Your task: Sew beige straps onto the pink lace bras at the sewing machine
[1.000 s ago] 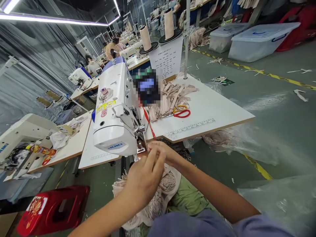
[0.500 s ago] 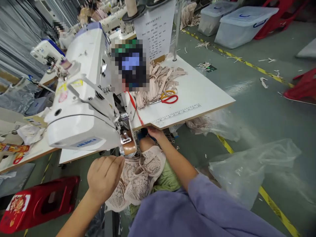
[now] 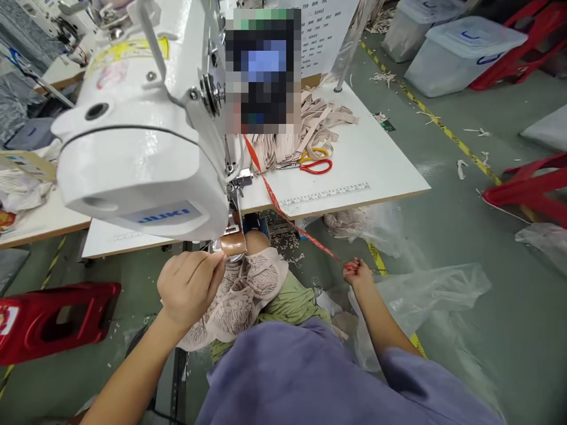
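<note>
A beige lace bra [image 3: 230,316] hangs over my lap, its upper part at the arm end of the white sewing machine [image 3: 133,171]. My left hand [image 3: 190,286] is closed in a pinch at the bra's upper edge, just left of the machine's brown-covered arm [image 3: 233,244]; the exact spot between the fingertips is hidden. Off to the right, beyond the table's front edge, my right hand [image 3: 358,271] is closed round the end of a red patterned ribbon [image 3: 290,221]. That ribbon runs taut from beside the machine head down across the table edge to my fist.
Beige straps [image 3: 321,121] lie heaped on the white table [image 3: 381,159], with red-and-yellow-handled scissors [image 3: 315,162] before them. A printed ruler marks the front edge. Red stools [image 3: 84,319], clear plastic bags [image 3: 434,295] and lidded bins [image 3: 465,59] stand or lie around on the floor.
My right hand has moved from under the table edge out to the right, drawing the red ribbon out in a long line. My left hand stays by the machine arm. The view has shifted closer.
</note>
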`<state>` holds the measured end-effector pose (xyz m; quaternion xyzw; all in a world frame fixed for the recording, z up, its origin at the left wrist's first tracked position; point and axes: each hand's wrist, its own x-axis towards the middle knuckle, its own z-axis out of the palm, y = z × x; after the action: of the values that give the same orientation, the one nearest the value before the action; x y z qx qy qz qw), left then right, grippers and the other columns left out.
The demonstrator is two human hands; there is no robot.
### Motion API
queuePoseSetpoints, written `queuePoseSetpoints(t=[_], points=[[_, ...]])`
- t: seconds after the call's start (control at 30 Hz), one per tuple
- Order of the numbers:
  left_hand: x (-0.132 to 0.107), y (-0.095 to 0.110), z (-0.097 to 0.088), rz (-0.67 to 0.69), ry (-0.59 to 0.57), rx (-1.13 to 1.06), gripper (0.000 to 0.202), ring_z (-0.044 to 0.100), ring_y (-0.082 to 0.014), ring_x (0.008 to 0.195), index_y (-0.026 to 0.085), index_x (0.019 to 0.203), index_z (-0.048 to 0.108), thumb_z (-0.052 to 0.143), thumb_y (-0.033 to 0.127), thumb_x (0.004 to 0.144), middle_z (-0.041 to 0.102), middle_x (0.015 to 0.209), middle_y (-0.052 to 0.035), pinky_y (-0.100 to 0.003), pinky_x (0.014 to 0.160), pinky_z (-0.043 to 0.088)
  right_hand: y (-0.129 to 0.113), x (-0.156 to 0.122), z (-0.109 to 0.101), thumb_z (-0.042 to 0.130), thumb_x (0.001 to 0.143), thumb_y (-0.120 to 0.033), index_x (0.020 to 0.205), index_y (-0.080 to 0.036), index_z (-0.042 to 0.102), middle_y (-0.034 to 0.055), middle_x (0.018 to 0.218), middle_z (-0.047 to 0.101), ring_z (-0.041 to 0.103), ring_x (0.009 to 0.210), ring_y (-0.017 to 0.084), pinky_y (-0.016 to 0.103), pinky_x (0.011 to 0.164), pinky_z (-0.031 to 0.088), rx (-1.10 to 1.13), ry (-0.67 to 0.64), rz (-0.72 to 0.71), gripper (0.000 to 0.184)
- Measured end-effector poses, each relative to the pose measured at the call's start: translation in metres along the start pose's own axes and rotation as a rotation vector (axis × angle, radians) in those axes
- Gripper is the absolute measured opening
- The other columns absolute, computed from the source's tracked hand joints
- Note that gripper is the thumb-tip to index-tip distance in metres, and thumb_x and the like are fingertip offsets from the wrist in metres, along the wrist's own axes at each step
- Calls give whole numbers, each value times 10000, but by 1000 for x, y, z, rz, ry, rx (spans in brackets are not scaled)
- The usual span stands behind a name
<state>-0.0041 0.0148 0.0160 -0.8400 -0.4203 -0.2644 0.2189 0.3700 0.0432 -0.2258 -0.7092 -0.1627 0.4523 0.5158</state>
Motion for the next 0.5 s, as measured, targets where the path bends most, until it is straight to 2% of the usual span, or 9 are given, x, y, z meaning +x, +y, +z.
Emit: queuePoseSetpoints(t=[0.07,0.13,0.2,0.23,0.27,0.33,0.4,0.43,0.5], points=[[0,0,2,-2,2,-5,144,617,-162,638,193,931,616,721,139,849,680,728,-15,-292,577,410,6,-12,7,554,979,-373,964,-153,606,29,857,620,542,631,110,244,578,478,-43,18,-43,227],[-1,1,2,-5,-1,-15,149,625,-168,645,189,940,622,722,134,844,682,729,-20,-293,581,420,9,-32,18,586,939,-331,986,-169,609,65,954,632,547,683,129,252,600,467,-69,26,-108,170],[-1,2,3,-9,-7,-19,149,630,-171,650,189,947,625,719,134,845,685,733,-24,-292,587,432,5,-61,33,625,898,-306,1060,-193,616,81,1058,631,549,725,138,256,619,462,-92,-59,-176,198],[0,2,3,-10,-11,-20,150,632,-171,654,190,949,626,718,135,845,688,740,-24,-291,592,439,0,-79,42,625,897,-323,1100,-205,611,75,1059,634,541,700,136,259,600,453,-100,-166,-199,236],[0,3,3,-16,-15,-20,154,636,-170,662,192,953,627,719,135,844,694,753,-25,-290,600,446,-8,-99,52,597,916,-367,1133,-209,595,64,1009,639,518,643,133,264,563,434,-112,-337,-214,268],[2,6,3,-42,-32,-34,158,646,-170,688,191,961,631,718,126,846,705,778,-28,-285,621,461,-29,-141,72,491,970,-474,1154,-202,562,33,871,623,457,537,120,266,491,379,-94,-784,-186,336],[4,9,2,-92,-62,-77,140,651,-166,709,182,960,638,707,117,856,707,788,-32,-279,639,472,-52,-179,91,522,963,-503,1096,-185,567,9,800,583,464,562,111,250,504,367,-25,-1125,-102,347],[4,11,1,-123,-77,-100,123,647,-162,708,176,954,643,699,115,863,703,782,-31,-275,639,471,-62,-194,99,548,953,-510,1071,-185,564,-12,766,549,431,542,95,236,489,337,51,-1232,-23,346],[5,13,-1,-175,-102,-143,80,630,-149,685,168,929,649,688,122,876,687,759,-24,-265,625,460,-79,-216,112,605,920,-527,1041,-192,550,-57,710,470,313,481,58,212,451,248,223,-1343,185,361]])
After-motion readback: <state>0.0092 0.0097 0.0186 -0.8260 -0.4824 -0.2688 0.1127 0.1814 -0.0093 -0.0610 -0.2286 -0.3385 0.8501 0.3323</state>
